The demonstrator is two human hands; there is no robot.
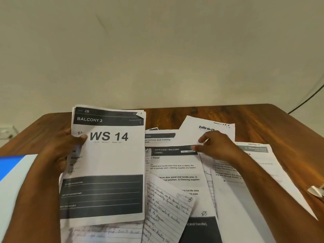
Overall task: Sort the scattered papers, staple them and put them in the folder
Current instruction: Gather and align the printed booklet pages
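My left hand [67, 149] grips the left edge of a raised stack of printed sheets [112, 160]; the top one reads "BALCONY 2" and "WS 14". My right hand [214, 146] reaches over the scattered papers on the wooden table [263, 123], its fingertips touching the top right corner of the "ENTRANCE / BALCONY" sheet [173, 171]. A "blinkit" sheet [206, 126] lies behind that hand. A handwritten lined page [168, 213] lies tilted over the printed sheets in front. A blue and white folder [12, 171] sits at the left edge.
More printed sheets [259, 165] spread to the right under my right forearm. A small white object [316, 190] lies at the right edge. A dark cable [308, 97] runs down the beige wall to the table's far right corner. A wall socket [7, 131] is at far left.
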